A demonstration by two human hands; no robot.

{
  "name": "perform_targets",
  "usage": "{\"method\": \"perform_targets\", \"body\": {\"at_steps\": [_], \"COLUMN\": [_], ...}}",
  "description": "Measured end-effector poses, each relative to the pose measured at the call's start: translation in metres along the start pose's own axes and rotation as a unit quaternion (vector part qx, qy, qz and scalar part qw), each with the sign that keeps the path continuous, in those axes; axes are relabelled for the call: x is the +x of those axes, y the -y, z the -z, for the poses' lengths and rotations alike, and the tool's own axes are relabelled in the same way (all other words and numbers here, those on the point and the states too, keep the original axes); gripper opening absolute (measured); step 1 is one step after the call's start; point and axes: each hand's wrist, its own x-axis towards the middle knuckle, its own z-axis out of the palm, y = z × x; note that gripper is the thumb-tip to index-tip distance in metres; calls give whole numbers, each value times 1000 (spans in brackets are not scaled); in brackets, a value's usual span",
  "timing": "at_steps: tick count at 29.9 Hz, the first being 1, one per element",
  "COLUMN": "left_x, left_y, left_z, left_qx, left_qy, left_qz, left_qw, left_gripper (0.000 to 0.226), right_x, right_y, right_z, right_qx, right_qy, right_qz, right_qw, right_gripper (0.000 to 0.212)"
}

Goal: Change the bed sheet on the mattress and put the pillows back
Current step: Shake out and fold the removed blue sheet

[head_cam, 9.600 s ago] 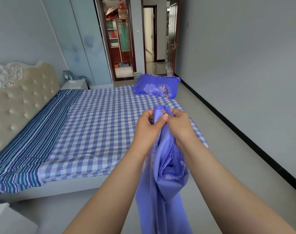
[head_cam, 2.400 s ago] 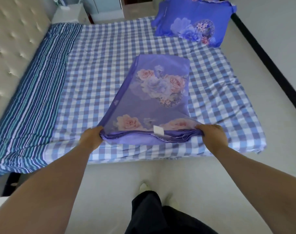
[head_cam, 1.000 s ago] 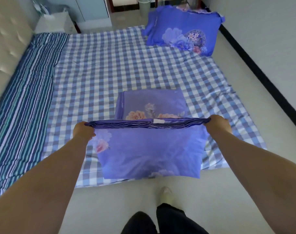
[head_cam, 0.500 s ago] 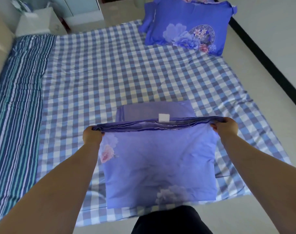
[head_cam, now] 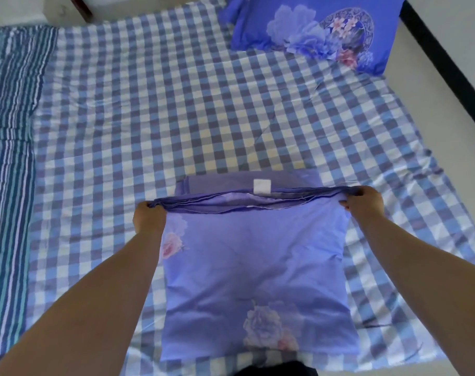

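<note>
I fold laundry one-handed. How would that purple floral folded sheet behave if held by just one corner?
Probably floppy: the purple floral folded sheet hangs limp below the edge stretched between the left hand and right hand. It likely unfolds easily, since several loose layers show along that top edge. It seems light, as fingertip pinches carry it.

Folded sheet on bed near edge, between hands; pillow far right corner.

- The folded purple floral cloth sheet is looking smooth and matt.
- The blue-and-white checked cloth bed cover is lying matt, faintly creased at 3 o'clock.
</note>
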Motion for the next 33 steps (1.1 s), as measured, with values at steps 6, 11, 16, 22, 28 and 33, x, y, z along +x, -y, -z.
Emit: {"method": "perform_targets", "body": {"at_steps": [6, 11, 16, 22, 28, 33], "left_x": [40, 43, 93, 155, 170, 153], "left_y": [13, 50, 23, -6, 4, 34], "left_z": [-35, -61, -122, -185, -220, -232], "left_qx": [431, 612, 385, 106, 61, 199], "left_qy": [167, 375, 238, 123, 126, 56], "left_qz": [-26, -49, -76, 43, 63, -81], "left_qw": [886, 695, 888, 986, 988, 975], "left_gripper": [29, 40, 67, 91, 78, 52], "right_x": [36, 27, 82, 163, 199, 194], "right_y": [-25, -66, -59, -8, 1, -34], "right_z": [-39, -49, -94, -137, -165, -172], "right_qx": [-433, -577, -503, -425, -576, -510], "right_qy": [193, 462, 252, 102, 178, 115], "right_qz": [59, -126, 40, 209, 294, 605], "right_qw": [879, 662, 825, 875, 741, 601], "right_gripper": [17, 11, 27, 47, 46, 19]}}
